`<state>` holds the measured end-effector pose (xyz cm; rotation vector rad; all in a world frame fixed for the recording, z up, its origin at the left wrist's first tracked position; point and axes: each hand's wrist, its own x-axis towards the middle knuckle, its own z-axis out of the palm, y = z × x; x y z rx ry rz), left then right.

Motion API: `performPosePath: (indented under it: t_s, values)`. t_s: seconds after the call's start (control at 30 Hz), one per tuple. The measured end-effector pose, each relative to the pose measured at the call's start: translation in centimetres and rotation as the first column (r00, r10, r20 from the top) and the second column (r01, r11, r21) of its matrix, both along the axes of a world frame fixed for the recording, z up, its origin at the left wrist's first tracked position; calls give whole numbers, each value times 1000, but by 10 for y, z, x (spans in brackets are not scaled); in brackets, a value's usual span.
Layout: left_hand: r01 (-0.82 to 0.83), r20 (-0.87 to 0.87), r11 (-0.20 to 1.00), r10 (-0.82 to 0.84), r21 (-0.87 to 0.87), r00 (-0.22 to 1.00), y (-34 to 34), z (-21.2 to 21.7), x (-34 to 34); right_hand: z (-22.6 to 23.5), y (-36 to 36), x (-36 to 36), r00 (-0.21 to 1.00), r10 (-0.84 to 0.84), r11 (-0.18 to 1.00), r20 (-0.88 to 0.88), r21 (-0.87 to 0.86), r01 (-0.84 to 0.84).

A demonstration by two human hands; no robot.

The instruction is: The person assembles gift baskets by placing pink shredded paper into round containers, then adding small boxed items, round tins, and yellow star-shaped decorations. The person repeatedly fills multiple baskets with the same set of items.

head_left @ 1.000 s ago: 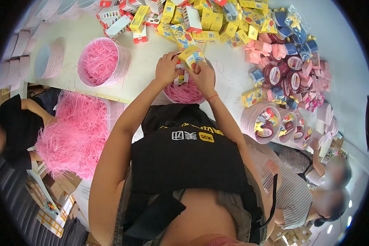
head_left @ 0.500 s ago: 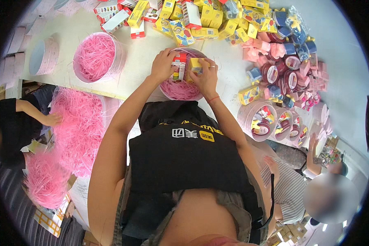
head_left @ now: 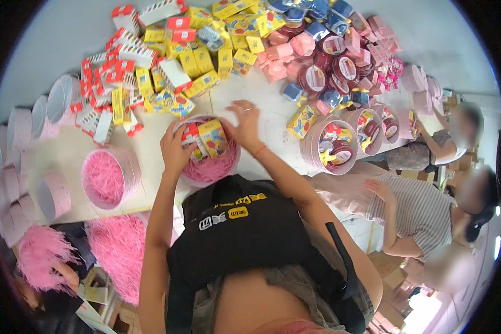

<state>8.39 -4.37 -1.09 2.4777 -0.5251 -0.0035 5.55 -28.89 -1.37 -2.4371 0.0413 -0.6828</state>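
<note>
A round pale-pink bucket (head_left: 236, 160) stands at the table's near edge in front of me, bedded with pink shredded paper (head_left: 210, 170). On the paper lie a red-and-white box (head_left: 190, 132) and, to its right, a yellow printed box (head_left: 213, 139). My left hand (head_left: 175, 149) curls over the left rim, fingers and thumb closed about the red-and-white box. Just off the bucket's right rim, my right hand (head_left: 244, 123) is open, fingers apart and holding nothing.
Red-and-white and yellow boxes (head_left: 197, 61) heap at the back; dark-red round tubs (head_left: 312, 79) lie right of them. Filled buckets (head_left: 331, 146) line the right, near co-workers. Left stands a paper-filled bucket (head_left: 104, 178). A co-worker's arm (head_left: 67, 275) is among pink shreds, lower left.
My right hand has let go of the yellow box and moved off to the right. The yellow box now lies in the bucket. The view has shifted; a co-worker's pink shreds have moved.
</note>
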Motion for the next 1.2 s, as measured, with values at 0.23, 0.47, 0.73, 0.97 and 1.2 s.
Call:
performPosePath:
  t_s: [0.23, 0.47, 0.73, 0.97, 1.2]
  values:
    - [-34, -80, 950, 9, -309, 997, -59, 36, 26, 4, -211, 96, 980, -192, 869, -57, -474, 142]
    - [22, -70, 921, -53, -390, 996, -129, 49, 40, -15, -270, 164, 939, 29, 726, -342, -639, -255]
    - [-199, -161, 858, 138, -474, 977, -46, 24, -15, 59, -176, 64, 814, 474, 617, -336, 786, -35]
    - [-439, -249, 712, 361, -548, 898, 11, 18, -53, 46, 0, 5, 508, 824, 473, -252, 799, -370]
    - [-428, -227, 821, 366, -378, 902, 50, 15, -100, -9, 89, -6, 490, 822, 539, -292, 116, -835]
